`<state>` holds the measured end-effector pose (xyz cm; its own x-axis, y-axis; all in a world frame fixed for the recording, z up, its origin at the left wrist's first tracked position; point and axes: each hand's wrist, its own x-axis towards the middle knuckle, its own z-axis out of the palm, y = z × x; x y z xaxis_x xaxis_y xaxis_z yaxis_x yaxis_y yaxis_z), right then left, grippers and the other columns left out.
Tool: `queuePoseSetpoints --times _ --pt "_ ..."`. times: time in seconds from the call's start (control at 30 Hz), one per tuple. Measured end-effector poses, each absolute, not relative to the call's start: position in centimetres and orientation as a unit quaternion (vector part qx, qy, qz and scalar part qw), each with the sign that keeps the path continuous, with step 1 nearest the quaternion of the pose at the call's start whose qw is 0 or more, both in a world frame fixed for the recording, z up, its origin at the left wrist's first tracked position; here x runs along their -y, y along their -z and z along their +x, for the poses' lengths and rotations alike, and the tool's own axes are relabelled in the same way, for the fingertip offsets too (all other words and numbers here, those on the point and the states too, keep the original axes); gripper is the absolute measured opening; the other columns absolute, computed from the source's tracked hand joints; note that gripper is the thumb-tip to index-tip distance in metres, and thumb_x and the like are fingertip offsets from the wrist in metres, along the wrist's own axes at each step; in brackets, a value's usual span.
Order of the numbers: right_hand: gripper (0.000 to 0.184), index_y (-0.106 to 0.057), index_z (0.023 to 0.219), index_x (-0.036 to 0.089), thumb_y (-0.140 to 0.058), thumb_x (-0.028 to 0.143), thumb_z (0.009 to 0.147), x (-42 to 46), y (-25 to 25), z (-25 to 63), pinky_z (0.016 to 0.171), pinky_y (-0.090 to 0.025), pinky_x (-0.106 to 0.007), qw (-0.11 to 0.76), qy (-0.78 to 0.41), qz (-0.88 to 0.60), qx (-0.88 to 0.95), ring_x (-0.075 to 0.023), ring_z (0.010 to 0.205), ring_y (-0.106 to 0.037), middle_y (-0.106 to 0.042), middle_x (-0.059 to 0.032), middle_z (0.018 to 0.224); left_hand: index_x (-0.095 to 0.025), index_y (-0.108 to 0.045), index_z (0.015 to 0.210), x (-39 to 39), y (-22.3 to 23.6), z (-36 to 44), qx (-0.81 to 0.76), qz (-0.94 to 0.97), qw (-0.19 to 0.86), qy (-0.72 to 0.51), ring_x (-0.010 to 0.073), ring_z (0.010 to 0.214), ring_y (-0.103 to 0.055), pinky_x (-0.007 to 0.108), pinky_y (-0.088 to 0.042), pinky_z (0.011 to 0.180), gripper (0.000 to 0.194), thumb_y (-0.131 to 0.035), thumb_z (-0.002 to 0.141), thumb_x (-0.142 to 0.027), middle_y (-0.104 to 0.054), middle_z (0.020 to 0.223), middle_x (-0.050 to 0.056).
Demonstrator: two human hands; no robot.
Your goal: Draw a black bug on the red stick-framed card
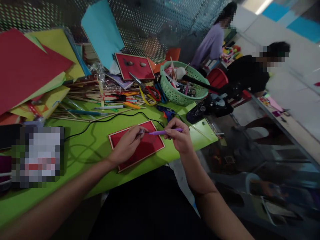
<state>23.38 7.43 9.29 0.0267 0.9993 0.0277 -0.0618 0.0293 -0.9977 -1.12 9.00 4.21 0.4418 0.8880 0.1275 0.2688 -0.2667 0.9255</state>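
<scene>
Purple pen (160, 132) sat pinched between the thumb and fingers of the right hand (180, 136), held in the air over the right part of a red panel with a pale frame (133, 155). Its tip pointed toward the left hand (128, 144), whose grip was pressed together on a small greyish piece (141, 131), too small to make out; whether the tip touched it, I could not tell. The panel lay on the green bench (82, 181), near its front edge. Behind it ran a black cable (120, 115), and just past the right hand lay a blue and orange glue gun (168, 113). Farther back were scissors (137, 80), a second red panel (130, 72) bearing two stones (142, 64), and a green basket (178, 96) full of odds and ends. Coloured sheets (27, 70) were heaped at left. Two people were off to the right, one in purple (210, 43), one in black (246, 71).
</scene>
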Motion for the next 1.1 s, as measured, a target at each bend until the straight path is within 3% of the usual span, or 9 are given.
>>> queuePoseSetpoints --times 0.33,0.53,0.7,0.83,0.97,1.1 --pt "0.043 -0.072 0.076 0.024 -0.102 0.054 0.075 -6.9 -8.3 22.5 0.055 -0.044 -0.026 0.521 -0.528 -0.452 0.495 -0.0139 0.053 -0.058 -0.072 0.0018 0.060 -0.023 -0.070 0.112 -8.1 -5.2 -1.4 -0.407 0.793 0.344 -0.295 0.0243 0.098 -0.069 0.038 -0.060 0.095 0.021 -0.050 0.109 -0.026 -0.072 0.104 0.006" --pt "0.044 -0.075 0.079 0.023 -0.100 0.059 0.080 -6.5 -8.1 22.3 0.054 -0.043 -0.026 0.508 -0.534 -0.434 0.519 -0.0147 0.057 -0.058 -0.072 0.0011 0.064 -0.022 -0.072 0.109 -7.9 -5.7 -0.5 -0.421 0.815 0.304 -0.256 0.0262 0.101 -0.075 0.041 -0.062 0.096 0.022 -0.050 0.103 -0.017 -0.078 0.104 0.009" --pt "0.045 -0.071 0.078 0.024 -0.097 0.059 0.083 -6.2 -7.1 21.9 0.058 -0.046 -0.026 0.529 -0.540 -0.440 0.485 -0.0144 0.057 -0.060 -0.072 0.0020 0.064 -0.023 -0.070 0.128 -7.2 -6.7 -0.3 -0.438 0.773 0.370 -0.271 0.0274 0.104 -0.078 0.044 -0.064 0.099 0.029 -0.053 0.109 -0.038 -0.084 0.114 0.008" --pt "0.041 -0.066 0.073 0.024 -0.094 0.053 0.082 -5.7 -6.5 21.2 0.059 -0.048 -0.026 0.563 -0.554 -0.449 0.417 -0.0152 0.056 -0.063 -0.070 0.0025 0.061 -0.025 -0.069 0.125 -6.5 -6.9 0.2 -0.440 0.751 0.375 -0.319 0.0253 0.101 -0.078 0.039 -0.064 0.093 0.035 -0.048 0.116 -0.051 -0.084 0.112 0.007" --pt "0.039 -0.062 0.070 0.025 -0.092 0.048 0.080 -5.3 -6.2 20.7 0.055 -0.046 -0.025 0.590 -0.571 -0.446 0.356 -0.0145 0.051 -0.061 -0.068 0.0039 0.057 -0.025 -0.070 0.124 -6.1 -6.3 1.1 -0.427 0.775 0.307 -0.351 0.0224 0.093 -0.078 0.036 -0.065 0.088 0.029 -0.048 0.117 -0.043 -0.083 0.108 0.006" --pt "0.041 -0.060 0.068 0.025 -0.094 0.047 0.076 -5.1 -6.3 20.8 0.052 -0.045 -0.023 0.598 -0.583 -0.443 0.325 -0.0133 0.047 -0.059 -0.066 0.0045 0.055 -0.025 -0.072 0.123 -6.3 -5.4 1.8 -0.383 0.816 0.228 -0.368 0.0228 0.101 -0.082 0.037 -0.066 0.094 0.025 -0.048 0.116 -0.030 -0.085 0.111 0.007"
